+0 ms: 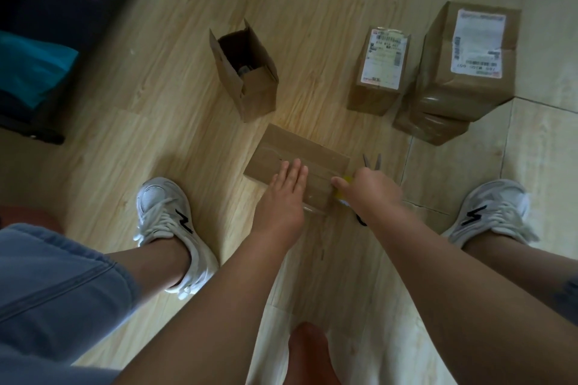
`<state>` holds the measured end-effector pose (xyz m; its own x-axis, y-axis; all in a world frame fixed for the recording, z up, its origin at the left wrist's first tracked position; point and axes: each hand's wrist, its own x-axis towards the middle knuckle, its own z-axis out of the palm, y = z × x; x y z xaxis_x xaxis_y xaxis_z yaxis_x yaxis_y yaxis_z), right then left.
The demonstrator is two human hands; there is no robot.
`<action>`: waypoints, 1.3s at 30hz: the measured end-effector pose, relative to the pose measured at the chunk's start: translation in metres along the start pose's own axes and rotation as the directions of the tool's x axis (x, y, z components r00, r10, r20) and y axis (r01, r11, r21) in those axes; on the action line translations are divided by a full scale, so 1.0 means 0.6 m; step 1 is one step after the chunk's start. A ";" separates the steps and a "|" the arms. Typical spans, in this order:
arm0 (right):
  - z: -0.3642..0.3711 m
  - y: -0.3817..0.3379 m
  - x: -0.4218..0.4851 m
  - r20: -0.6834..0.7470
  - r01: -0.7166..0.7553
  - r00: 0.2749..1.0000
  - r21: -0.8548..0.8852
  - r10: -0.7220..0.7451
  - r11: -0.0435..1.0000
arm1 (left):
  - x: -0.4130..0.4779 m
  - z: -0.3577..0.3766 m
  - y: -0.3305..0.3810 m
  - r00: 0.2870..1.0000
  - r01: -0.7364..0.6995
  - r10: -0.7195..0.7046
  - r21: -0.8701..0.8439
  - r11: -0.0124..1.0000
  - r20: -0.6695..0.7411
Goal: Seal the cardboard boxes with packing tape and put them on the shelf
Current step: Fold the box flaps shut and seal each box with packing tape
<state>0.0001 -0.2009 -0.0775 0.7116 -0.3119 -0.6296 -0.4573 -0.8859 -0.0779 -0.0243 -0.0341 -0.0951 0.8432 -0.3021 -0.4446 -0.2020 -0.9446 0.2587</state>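
So I've got my left hand pressed flat, fingers straight, on the low cardboard box sitting on the floor, while my right hand grips scissors at the box's right edge.

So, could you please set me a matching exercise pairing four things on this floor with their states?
Things:
1. tall brown cardboard box
2. flat brown cardboard box
3. metal scissors
4. large labelled cardboard box

States:
A. stacked on another box
B. top flaps open
C. pressed by the left hand
D. partly hidden by the right hand

Pairs: 1-B, 2-C, 3-D, 4-A
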 end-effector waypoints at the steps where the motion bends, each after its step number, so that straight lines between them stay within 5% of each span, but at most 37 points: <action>1: 0.000 0.000 0.001 0.000 0.006 1.000 0.002 -0.006 1.000 | -0.004 0.006 0.002 1.000 -0.003 0.003 -0.025 1.000 -0.001; 6: -0.001 0.000 0.006 0.016 0.010 1.000 0.023 -0.010 1.000 | 0.005 0.000 0.000 0.998 0.008 -0.009 0.029 1.000 0.058; 14: -0.023 0.048 0.008 0.165 0.134 0.966 0.337 -0.198 0.932 | -0.004 -0.016 0.026 1.000 -0.013 0.011 0.110 0.994 0.011; 20: -0.026 0.070 0.020 0.247 0.031 0.949 0.546 -0.196 0.838 | -0.003 -0.018 0.037 0.984 -0.128 0.100 0.195 0.972 0.145; 28: -0.037 0.094 0.026 0.352 0.019 0.909 0.502 -0.224 0.864 | 0.025 -0.026 0.061 0.992 -0.115 0.095 0.309 0.944 0.079; 33: -0.040 0.092 0.020 0.343 0.091 0.897 0.472 -0.278 0.877 | 0.066 -0.047 0.071 0.955 -0.277 0.199 0.410 0.869 0.222; 39: -0.041 0.097 0.017 0.408 0.134 0.868 0.356 -0.282 0.925 | 0.097 -0.063 0.095 0.937 -0.307 0.150 0.537 0.786 0.316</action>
<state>-0.0063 -0.2642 -0.0697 0.5293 0.1195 -0.8400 -0.5177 -0.7389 -0.4313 0.0323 -0.1007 -0.0738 0.6026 -0.4654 -0.6484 -0.6851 -0.7183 -0.1211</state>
